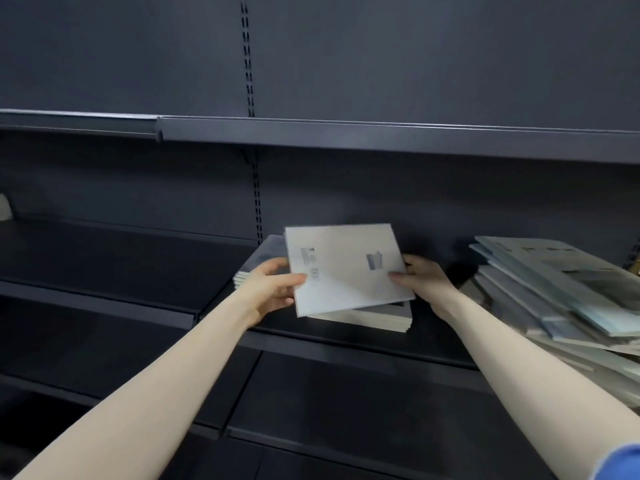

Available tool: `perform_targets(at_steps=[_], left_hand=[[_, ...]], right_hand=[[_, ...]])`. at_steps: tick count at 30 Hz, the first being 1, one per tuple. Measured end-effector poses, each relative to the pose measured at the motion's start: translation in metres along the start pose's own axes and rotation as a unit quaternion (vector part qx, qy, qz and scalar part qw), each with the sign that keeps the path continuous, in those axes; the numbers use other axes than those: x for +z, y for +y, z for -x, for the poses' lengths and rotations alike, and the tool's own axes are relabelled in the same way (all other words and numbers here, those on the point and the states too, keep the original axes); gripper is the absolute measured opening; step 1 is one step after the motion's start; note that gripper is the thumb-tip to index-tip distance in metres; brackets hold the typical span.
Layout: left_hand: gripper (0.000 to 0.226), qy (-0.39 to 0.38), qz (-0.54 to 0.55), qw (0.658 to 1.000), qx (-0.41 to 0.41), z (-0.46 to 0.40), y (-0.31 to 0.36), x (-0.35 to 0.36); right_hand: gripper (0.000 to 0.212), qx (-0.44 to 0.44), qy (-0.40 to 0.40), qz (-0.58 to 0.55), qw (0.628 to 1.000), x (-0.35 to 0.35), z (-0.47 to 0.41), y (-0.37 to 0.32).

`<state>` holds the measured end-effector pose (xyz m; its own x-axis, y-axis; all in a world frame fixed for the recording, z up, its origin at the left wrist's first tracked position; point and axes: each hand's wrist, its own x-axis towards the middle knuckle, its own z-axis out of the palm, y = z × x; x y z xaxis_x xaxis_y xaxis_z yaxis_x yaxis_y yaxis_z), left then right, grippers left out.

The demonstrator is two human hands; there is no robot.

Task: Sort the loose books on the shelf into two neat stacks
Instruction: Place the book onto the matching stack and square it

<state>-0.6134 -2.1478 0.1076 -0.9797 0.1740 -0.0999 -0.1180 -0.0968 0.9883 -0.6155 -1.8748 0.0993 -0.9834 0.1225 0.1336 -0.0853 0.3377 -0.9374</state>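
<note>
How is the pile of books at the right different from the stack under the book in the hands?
The right pile is fanned and tilted, its books askew; the middle stack lies flat with its edges roughly lined up. The right pile looks taller and holds more books than the middle stack. No hand touches the right pile; both hands hold a pale book above the middle stack. Both sit on the same dark shelf.
</note>
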Motion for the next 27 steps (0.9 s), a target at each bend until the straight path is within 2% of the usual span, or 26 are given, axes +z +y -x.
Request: perform_targets(at_steps=[5,9,15,18,21,23,25,27], left_hand=[[0.034,-0.011,-0.014,0.997,0.071,-0.017,0.015,-0.005],[0.035,-0.03,-0.041,0.992,0.112,-0.033,0.025,-0.011],[0.032,-0.069,-0.086,0.985,0.136,-0.047,0.029,-0.012],[0.027,-0.095,-0.073,0.984,0.131,-0.058,0.024,-0.016],[0.025,-0.119,-0.046,0.986,0.103,-0.068,0.018,-0.02],[0.027,-0.134,-0.024,0.987,0.089,-0.075,0.015,-0.025],[0.024,-0.147,0.004,0.986,0.078,-0.081,0.014,-0.034],[0.022,-0.154,0.017,0.985,0.072,-0.087,0.013,-0.043]], right_hand=[[0.027,-0.004,-0.001,-0.037,0.999,0.009,-0.03,-0.003],[0.04,-0.001,0.007,-0.047,0.999,0.017,-0.056,-0.005],[0.038,0.001,0.044,-0.024,0.999,0.027,-0.076,-0.005],[0.041,0.028,0.047,-0.099,0.994,0.034,-0.081,-0.004],[0.038,0.058,-0.006,-0.264,0.963,0.042,-0.081,-0.008],[0.036,0.065,-0.054,-0.304,0.949,0.044,-0.082,-0.011],[0.049,0.069,-0.097,-0.329,0.937,0.046,-0.081,-0.012],[0.073,0.072,-0.125,-0.342,0.928,0.047,-0.08,-0.007]])
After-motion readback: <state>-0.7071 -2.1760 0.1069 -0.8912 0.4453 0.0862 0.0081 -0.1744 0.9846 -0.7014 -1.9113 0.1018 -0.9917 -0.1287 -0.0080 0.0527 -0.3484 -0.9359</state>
